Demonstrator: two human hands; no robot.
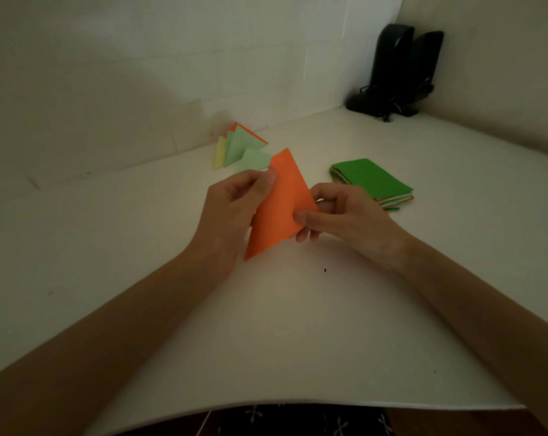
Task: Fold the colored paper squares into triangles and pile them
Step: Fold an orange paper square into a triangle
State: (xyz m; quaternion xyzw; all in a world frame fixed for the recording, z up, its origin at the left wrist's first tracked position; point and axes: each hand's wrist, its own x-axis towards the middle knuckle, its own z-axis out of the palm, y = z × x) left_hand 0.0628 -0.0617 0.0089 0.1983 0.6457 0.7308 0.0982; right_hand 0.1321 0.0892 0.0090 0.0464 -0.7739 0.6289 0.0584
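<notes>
As left hand (231, 209), right hand (345, 215) pinch orange paper (282, 202) — folded pile (238, 149) behind

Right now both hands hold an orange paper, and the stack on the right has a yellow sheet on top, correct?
No: the head view shows a green sheet on top of the stack, not yellow. The left hand and right hand do hold the orange paper.

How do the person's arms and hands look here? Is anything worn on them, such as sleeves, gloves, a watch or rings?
The left forearm and the right forearm are bare up to the edge of the picture: no sleeves show. The left hand and the right hand wear no gloves. No watch, bracelet or ring is visible on either wrist or on any finger.
</notes>
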